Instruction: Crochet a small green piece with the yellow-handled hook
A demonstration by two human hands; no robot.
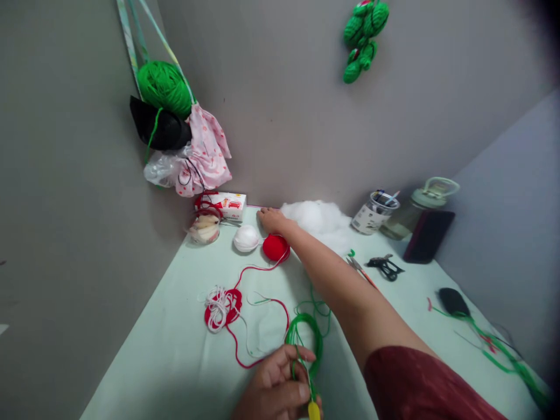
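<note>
The table [166, 303] is crossed by the right arm [336, 280], beside whose wrist white stuffing [315, 219] is heaped. At the near edge, the left hand [280, 382] is closed, its fingers pinching a green strand [294, 368]. By the far edge, the right hand [271, 220] is lowered palm-down; whether its fingers are spread or pressed together cannot be told. A green coil [318, 344] is seen just beyond the left hand. Near the right wrist, a red ball [275, 248] is set beside a white ball [245, 239]. A yellow handle [314, 410] is also held in the left hand.
</note>
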